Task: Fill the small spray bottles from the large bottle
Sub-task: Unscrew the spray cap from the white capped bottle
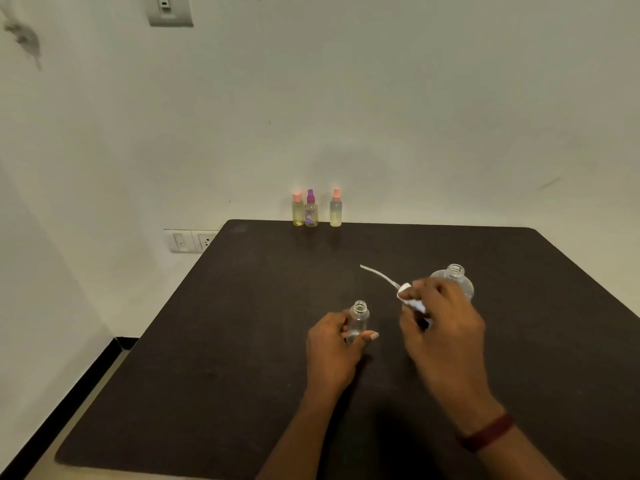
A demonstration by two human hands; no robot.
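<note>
Watching through the head camera, I see the left hand (332,348) curled round the lower half of a small clear bottle (358,317), thumb across the front. It is gripped low, I'd judge, so the threaded neck stays exposed and the bottle stays upright on the dark table (242,323) near the middle. Its neck is open, and I can't tell if any liquid is inside. The right hand (443,323) pinches a white spray head (408,296) in bent fingers, and the thin dip tube (377,274) slants up and away to the left, clear of both bottles. I read that as keeping the tube off the tabletop while the cap is off. Just behind that hand stands the large bottle (462,284), round-shouldered, uncapped and partly hidden by the knuckles, so it is close for a short reach and pour. How much it holds I can't make out. Against the wall at the table's far edge stand the left pink-capped bottle (298,211), the purple-capped bottle (311,211) touching it, and the right pink-capped bottle (335,209) a little apart. All three are capped and show yellowish liquid, so they are probably finished and parked out of the way. My judgement is that this small bottle is next to be filled, and the right hand must put the spray head down before it can lift the large bottle.
</note>
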